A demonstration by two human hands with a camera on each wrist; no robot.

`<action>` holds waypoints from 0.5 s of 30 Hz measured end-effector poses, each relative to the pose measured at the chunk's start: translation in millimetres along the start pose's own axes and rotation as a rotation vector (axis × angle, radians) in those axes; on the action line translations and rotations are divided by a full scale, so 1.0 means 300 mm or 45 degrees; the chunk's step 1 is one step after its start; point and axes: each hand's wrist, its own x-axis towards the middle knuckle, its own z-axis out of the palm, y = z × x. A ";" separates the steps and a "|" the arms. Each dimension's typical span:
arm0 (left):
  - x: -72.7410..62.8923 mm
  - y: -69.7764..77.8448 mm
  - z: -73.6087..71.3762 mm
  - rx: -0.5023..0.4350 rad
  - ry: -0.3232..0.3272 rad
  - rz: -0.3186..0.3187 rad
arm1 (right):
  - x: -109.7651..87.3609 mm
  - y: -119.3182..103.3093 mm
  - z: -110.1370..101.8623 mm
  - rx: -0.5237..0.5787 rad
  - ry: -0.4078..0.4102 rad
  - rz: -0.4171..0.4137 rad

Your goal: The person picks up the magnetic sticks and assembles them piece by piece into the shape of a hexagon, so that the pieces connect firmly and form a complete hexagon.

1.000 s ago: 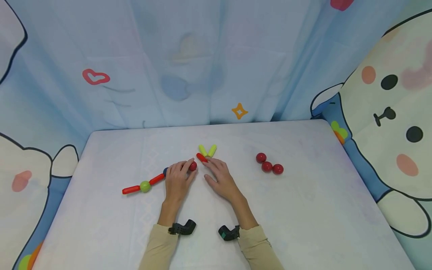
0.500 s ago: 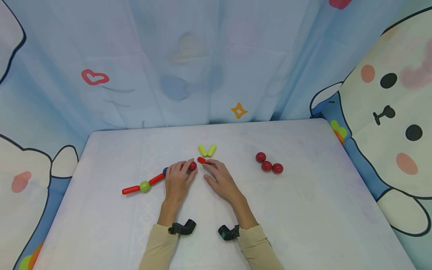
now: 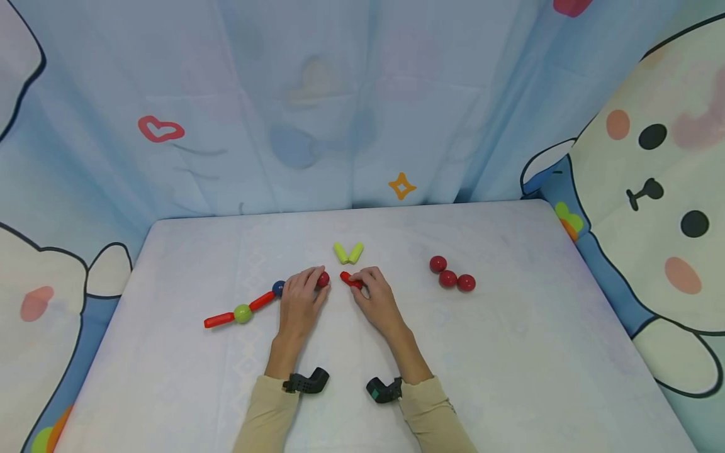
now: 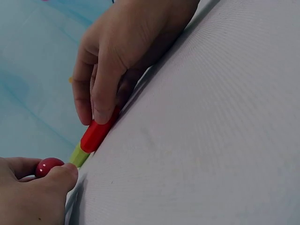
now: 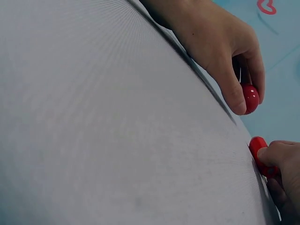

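A red ball (image 3: 323, 279) is pinched between the thumb and fingers of my left hand (image 3: 297, 305), as the right wrist view also shows. Leftward from under that hand runs a row of a blue ball (image 3: 278, 289), a red rod (image 3: 262, 301), a green ball (image 3: 243, 313) and another red rod (image 3: 219, 320). The hand hides whatever lies between the blue ball and the red one. My right hand (image 3: 381, 305) pinches a separate short red rod (image 5: 258, 146) close to the tabletop, just right of the red ball and apart from it.
Two yellow-green rods (image 3: 355, 253) lie in a V beyond my hands. Several red balls (image 3: 448, 279) sit grouped on the right of the white-covered table (image 3: 510, 352). A blue patterned curtain (image 3: 317, 100) hangs behind the far edge.
My right hand has drawn the red rod nearer and slightly right, away from the yellow-green rods, and its thumb has come in against the rod. The left hand stays nearly still.
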 end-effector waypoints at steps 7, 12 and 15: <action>0.000 0.001 0.000 0.020 -0.036 -0.016 | 0.003 0.004 -0.003 -0.023 0.027 -0.003; 0.001 0.002 0.001 0.015 -0.071 -0.033 | 0.006 0.002 -0.007 0.177 0.124 -0.058; 0.001 0.004 0.000 0.001 -0.076 -0.035 | 0.005 0.001 -0.007 0.232 0.140 -0.098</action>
